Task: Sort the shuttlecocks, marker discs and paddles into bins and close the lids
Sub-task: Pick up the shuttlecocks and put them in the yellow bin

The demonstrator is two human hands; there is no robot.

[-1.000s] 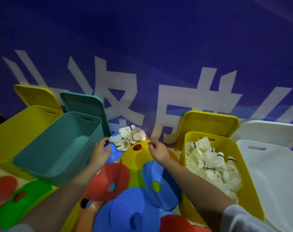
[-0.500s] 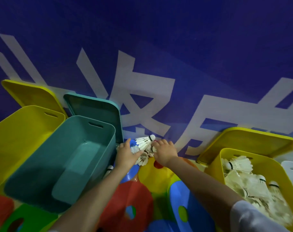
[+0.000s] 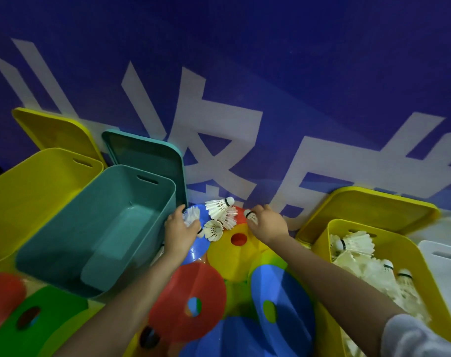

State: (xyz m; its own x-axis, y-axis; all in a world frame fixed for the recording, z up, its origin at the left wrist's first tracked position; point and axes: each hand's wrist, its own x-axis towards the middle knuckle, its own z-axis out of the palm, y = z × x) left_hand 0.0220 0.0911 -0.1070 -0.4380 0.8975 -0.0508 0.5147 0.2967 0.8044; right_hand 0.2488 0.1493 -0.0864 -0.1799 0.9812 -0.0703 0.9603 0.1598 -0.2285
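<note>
Shuttlecocks (image 3: 220, 215) lie on discs (image 3: 238, 249) — between bins (lids (image 3: 147, 155) behind).

The left hand (image 3: 181, 229) grips a shuttlecock (image 3: 191, 215) just beside the near corner of the empty teal bin (image 3: 98, 228). The right hand (image 3: 266, 224) pinches another shuttlecock (image 3: 250, 215) by its cork end. Between the hands, three loose shuttlecocks (image 3: 220, 215) lie on a pile of coloured marker discs (image 3: 191, 297). Left of the teal bin stands an empty yellow bin (image 3: 26, 197). At the right, a second yellow bin (image 3: 409, 251) holds many shuttlecocks. Lids (image 3: 152, 155) lean against a blue banner (image 3: 270, 86) behind the bins.
</note>
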